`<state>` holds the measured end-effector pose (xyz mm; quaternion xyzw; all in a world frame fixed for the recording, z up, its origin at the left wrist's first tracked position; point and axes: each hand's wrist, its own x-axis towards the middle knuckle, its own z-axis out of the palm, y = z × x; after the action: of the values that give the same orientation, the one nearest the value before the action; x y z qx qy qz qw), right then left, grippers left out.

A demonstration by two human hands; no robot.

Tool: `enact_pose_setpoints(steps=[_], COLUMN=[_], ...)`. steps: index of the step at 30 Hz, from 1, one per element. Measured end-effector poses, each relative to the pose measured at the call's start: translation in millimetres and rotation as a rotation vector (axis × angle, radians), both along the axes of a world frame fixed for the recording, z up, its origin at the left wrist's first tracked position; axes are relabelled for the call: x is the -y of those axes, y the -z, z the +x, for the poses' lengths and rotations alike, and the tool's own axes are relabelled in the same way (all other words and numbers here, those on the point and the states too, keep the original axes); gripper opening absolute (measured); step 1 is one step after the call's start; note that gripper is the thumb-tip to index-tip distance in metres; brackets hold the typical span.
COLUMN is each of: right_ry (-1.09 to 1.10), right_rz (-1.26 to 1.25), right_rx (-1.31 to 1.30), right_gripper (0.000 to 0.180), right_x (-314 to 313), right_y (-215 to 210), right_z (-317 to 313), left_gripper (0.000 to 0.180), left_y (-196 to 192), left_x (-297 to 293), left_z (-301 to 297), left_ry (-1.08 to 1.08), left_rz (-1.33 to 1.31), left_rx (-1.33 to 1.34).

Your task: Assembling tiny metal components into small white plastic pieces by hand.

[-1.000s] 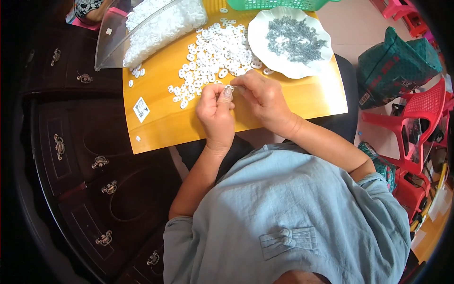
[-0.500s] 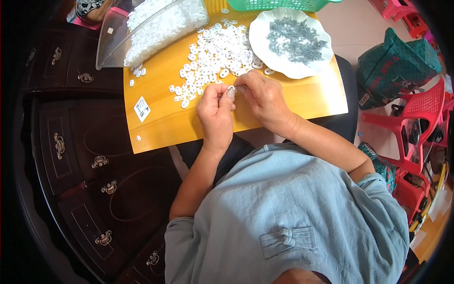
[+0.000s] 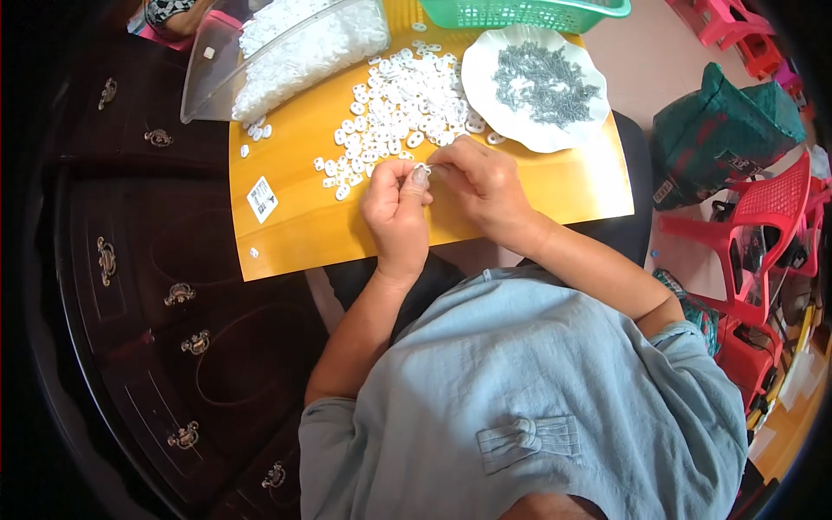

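Note:
Over the near part of a yellow tabletop [image 3: 321,230], my left hand [image 3: 396,212] pinches a small white plastic piece [image 3: 423,169] between thumb and fingers. My right hand [image 3: 491,186] meets it from the right, fingertips pressed together at the piece; whatever they grip is too small to make out. Just beyond both hands spreads a loose pile of white oval pieces with two holes [image 3: 403,95]. Right of the pile, a white wavy-edged plate [image 3: 481,65] bears a heap of small dark grey, shiny bits [image 3: 550,87].
At the far left a clear tub [image 3: 204,91] full of white pieces leans over the table edge. A green basket [image 3: 530,12] stands at the back. Dark wooden drawers [image 3: 121,321] flank the left; a green bag [image 3: 724,130] and red plastic chair [image 3: 754,217] are right.
Both hands stay together at the white piece, with only slight finger movement. The whole view has shifted a little, so the table things sit slightly lower.

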<state>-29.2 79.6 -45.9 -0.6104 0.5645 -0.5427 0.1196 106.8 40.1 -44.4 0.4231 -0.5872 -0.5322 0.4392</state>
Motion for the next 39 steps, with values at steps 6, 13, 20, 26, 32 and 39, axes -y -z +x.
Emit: enact_pose_setpoints(steps=[6, 13, 20, 26, 32, 39], right_ry=[0.114, 0.051, 0.088, -0.003, 0.082, 0.005], right_rz=[0.046, 0.309, 0.301, 0.297, 0.273, 0.175], right_rx=[-0.404, -0.86, -0.852, -0.914, -0.824, -0.851], right_gripper=[0.017, 0.025, 0.023, 0.027, 0.023, 0.017], right_x=[15, 37, 36, 40, 33, 42], right_y=[-29, -38, -37, -33, -31, -27], right_z=[3, 8, 7, 1, -5, 2], left_gripper=[0.007, 0.01, 0.012, 0.012, 0.013, 0.013], left_y=[-4, -3, -6, -5, -5, -4], left_x=[4, 5, 5, 5, 5, 6], left_z=[13, 12, 13, 12, 14, 17], left_ry=[-0.029, -0.031, -0.05, -0.058, -0.091, -0.109], left_rz=[0.147, 0.167, 0.199, 0.197, 0.23, 0.253], left_rx=[-0.334, -0.398, -0.401, -0.384, -0.498, -0.641])
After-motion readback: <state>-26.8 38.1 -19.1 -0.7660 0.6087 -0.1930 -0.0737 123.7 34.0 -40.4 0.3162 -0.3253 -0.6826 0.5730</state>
